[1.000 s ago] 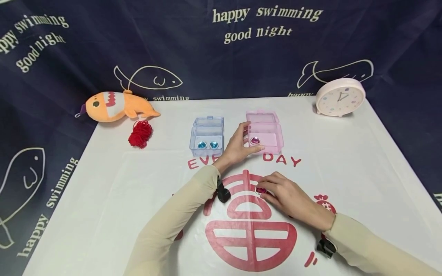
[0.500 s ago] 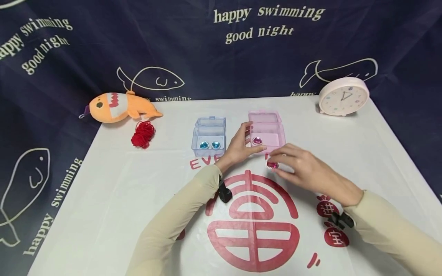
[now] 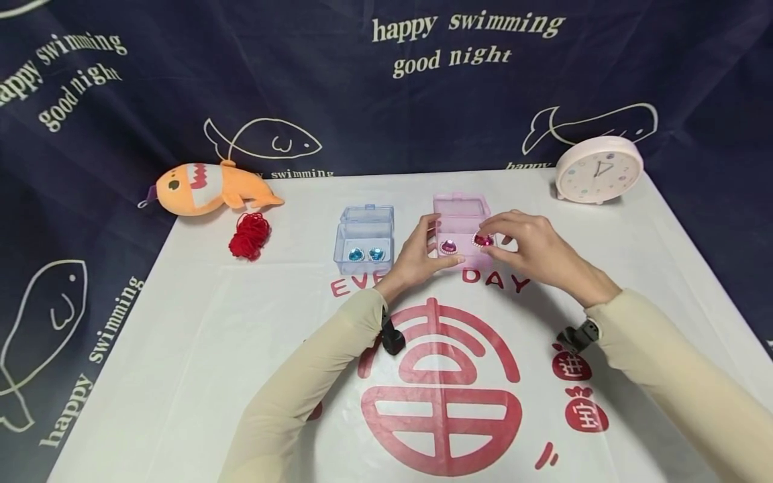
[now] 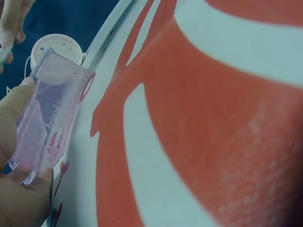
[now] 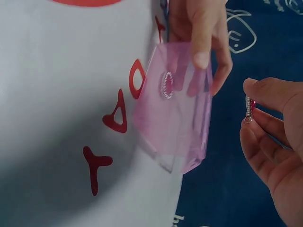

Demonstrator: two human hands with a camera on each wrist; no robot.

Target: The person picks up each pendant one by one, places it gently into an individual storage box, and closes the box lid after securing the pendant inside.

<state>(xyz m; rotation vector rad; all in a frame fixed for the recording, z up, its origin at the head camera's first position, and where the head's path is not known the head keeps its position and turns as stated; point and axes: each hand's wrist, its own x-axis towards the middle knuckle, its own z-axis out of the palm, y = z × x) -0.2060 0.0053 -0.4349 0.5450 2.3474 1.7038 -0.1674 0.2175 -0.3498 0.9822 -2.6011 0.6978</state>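
Observation:
My left hand (image 3: 414,260) grips the left end of a see-through pink plastic box (image 3: 461,206), whose lid stands open at the back. One pink gem (image 3: 448,247) with a beaded silver rim lies inside, at the left. Between thumb and fingers, my right hand (image 3: 537,247) pinches a second pink gem (image 3: 482,239) over the box's right part. The right wrist view shows this held gem (image 5: 249,108) edge-on, apart from the box (image 5: 161,127). In the left wrist view, my left thumb and fingers are around the box (image 4: 64,94).
Left of the pink box stands an open blue box (image 3: 364,230) with two blue gems (image 3: 377,253) in it. A red yarn bundle (image 3: 249,236) and an orange plush shark (image 3: 208,188) lie at the back left. A round clock (image 3: 599,169) stands at the back right.
My right hand has moved up and away from me with the pink gem, from the middle of the table to over the pink box. My left hand stays on the box.

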